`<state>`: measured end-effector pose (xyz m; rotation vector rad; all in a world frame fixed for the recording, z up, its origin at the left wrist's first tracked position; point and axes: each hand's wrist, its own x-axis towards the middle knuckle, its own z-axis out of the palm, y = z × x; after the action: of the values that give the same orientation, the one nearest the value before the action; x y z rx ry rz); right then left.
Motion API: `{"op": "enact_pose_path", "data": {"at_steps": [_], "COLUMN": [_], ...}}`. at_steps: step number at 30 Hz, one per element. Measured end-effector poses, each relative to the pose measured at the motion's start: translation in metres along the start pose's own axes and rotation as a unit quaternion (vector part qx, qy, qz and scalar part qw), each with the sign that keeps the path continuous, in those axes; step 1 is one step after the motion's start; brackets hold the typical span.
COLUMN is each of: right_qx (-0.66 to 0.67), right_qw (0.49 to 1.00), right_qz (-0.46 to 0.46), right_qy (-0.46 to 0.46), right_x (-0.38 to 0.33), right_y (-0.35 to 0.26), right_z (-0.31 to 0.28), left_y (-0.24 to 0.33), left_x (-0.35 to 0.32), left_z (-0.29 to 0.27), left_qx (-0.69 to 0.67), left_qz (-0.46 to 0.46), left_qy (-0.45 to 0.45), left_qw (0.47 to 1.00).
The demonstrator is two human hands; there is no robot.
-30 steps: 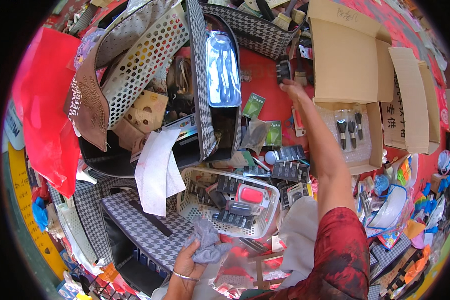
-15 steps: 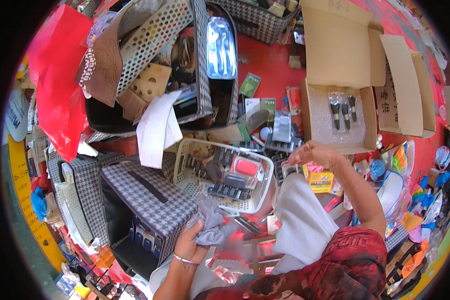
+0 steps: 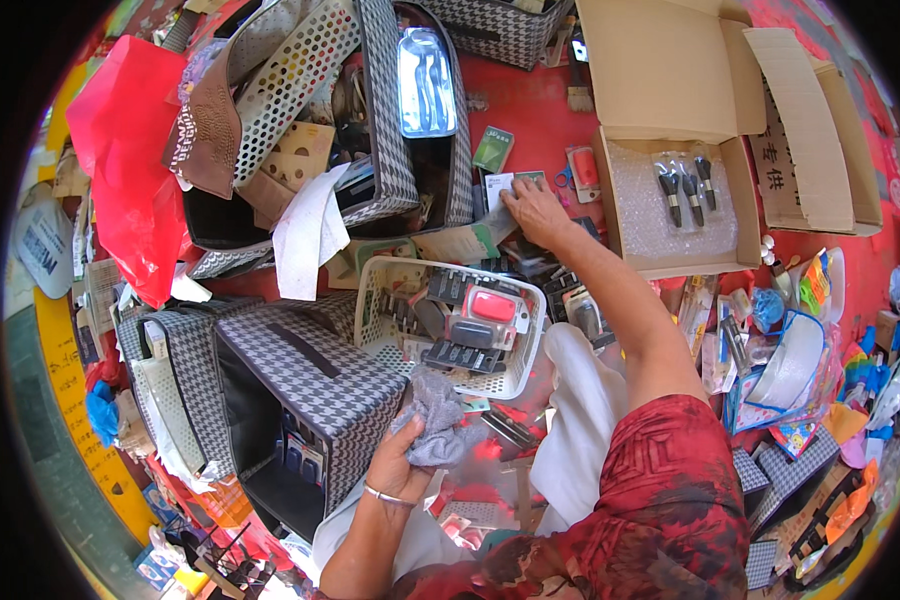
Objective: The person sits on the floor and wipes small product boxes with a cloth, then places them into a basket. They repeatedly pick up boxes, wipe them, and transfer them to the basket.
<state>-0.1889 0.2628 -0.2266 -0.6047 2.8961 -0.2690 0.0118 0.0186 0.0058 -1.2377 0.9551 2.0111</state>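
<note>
My left hand [image 3: 400, 462], a bangle on its wrist, is closed around a crumpled grey cloth [image 3: 438, 418] in front of the basket. My right hand [image 3: 538, 212] reaches out over the pile, its fingers stretched over a small white packet [image 3: 496, 190] beside a green packet [image 3: 493, 150]. A cream plastic basket [image 3: 526, 375] holds several packaged items, among them a pack with a red oval piece [image 3: 492, 304]. To its right, near my knee, lies a clear pack with a dark oval piece [image 3: 586, 312].
An open cardboard box [image 3: 670, 262] with three black brushes [image 3: 692, 195] stands at the back right. Houndstooth storage boxes [image 3: 315, 365] crowd the left, beside a red plastic bag [image 3: 125, 160]. A silver tray [image 3: 427, 85] leans at the back. Mixed packages lie at the right.
My right hand has let go of a clear pack near my knee and moved away, up to the small packets. The left hand still grips the cloth. The view has shifted slightly.
</note>
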Motion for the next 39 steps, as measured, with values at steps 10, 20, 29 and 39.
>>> {"op": "enact_pose_path", "data": {"at_steps": [10, 20, 29, 39], "right_qx": [0.772, 0.869, 0.86, 0.901], "right_qw": [0.586, 0.43, 0.449, 0.383], "right_qz": [0.244, 0.243, 0.242, 0.187], "right_qy": [-0.034, -0.034, -0.029, -0.08], "right_x": [-0.049, -0.049, -0.043, -0.046], "right_y": [0.036, 0.052, 0.049, 0.053], "right_z": [0.001, 0.006, -0.001, -0.008], "left_y": [-0.004, -0.002, -0.003, -0.004], "left_x": [0.004, 0.007, 0.002, 0.0], "left_z": [0.0, -0.002, 0.001, 0.001], "left_qx": [0.008, -0.015, -0.024, 0.0], "left_qz": [0.006, -0.005, -0.006, -0.007], "left_qy": [0.029, 0.005, -0.009, -0.013], "left_qw": [1.0, 1.0, 1.0, 1.0]}}
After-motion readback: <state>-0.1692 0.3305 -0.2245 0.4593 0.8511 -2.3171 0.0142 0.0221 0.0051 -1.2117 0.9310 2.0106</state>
